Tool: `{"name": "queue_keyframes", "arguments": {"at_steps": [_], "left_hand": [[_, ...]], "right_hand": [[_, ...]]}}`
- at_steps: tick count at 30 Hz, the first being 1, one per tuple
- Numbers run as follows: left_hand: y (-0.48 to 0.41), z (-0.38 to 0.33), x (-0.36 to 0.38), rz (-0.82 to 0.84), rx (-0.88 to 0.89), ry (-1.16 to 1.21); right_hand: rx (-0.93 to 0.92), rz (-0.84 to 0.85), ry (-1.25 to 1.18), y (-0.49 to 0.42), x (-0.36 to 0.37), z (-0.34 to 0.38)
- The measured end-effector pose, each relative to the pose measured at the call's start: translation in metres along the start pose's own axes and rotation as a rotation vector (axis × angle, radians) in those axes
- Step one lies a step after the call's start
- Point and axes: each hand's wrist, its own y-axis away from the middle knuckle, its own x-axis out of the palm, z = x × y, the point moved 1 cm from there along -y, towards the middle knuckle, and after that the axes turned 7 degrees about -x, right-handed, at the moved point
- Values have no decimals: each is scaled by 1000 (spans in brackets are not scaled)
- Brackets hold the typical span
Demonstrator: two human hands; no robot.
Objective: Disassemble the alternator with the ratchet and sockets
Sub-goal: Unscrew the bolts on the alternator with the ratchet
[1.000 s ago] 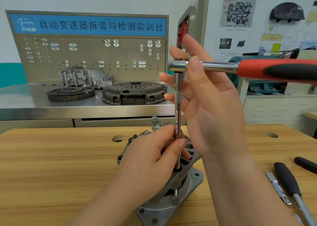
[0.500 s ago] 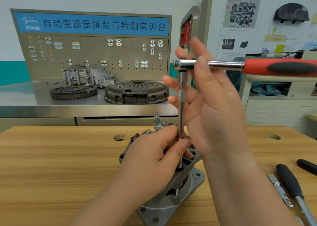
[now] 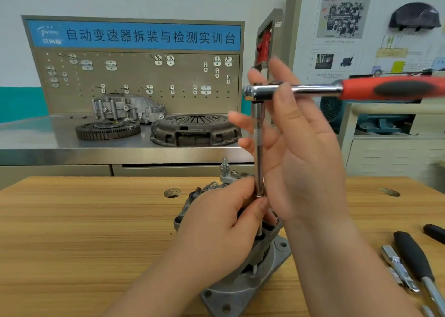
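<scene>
**A:** Why does the alternator (image 3: 243,290) stand on its flat flange on the bench (image 3: 84,232)?

**B:** I reckon it sits steady that way. The end being worked on faces up, so a tool can come straight down on it.

**A:** What is the left hand (image 3: 224,223) doing?

**B:** Its grip is clamped on the extension bar (image 3: 258,153), thumb and fingertips pinching it low down, just above the alternator's housing. I'd say that is to guide the tip and hold the bar upright. The tip, and any socket on it, is hidden by the fingers and the housing.

**A:** Why is the ratchet (image 3: 337,91) so high above the alternator, with its handle level and pointing right?

**B:** The long bar lifts the head clear of the housing and of the stud (image 3: 224,166) on the alternator's far side. That probably gives the handle room to swing.

**A:** Is the right hand (image 3: 301,148) holding it?

**B:** Lightly. The thumb lies across the front of the chrome neck, with the forefinger behind it. That grip is a pinch on the ratchet, and the other fingers are straight and spread behind the bar. It looks like a steadying hold, because real torque would need the red handle.

**A:** Are there spare tools?

**B:** A black-handled tool (image 3: 414,256) lies on the bench to the right of the alternator.
</scene>
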Motion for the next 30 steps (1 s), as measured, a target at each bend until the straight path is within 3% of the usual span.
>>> {"name": "queue_keyframes", "arguments": {"at_steps": [3, 10, 17, 26, 30], "left_hand": [[0, 0, 0, 0, 13, -9], [0, -1, 0, 18, 43, -3], [0, -1, 1, 13, -44, 28], [0, -4, 0, -4, 40, -12], [-1, -1, 0, 2, -40, 55]], "right_hand": [[-53, -2, -23, 0, 0, 1], [194, 53, -180, -4, -5, 1], [-55, -4, 17, -1, -1, 4], [159, 40, -152, -3, -3, 5], [-11, -12, 10, 0, 0, 4]]}}
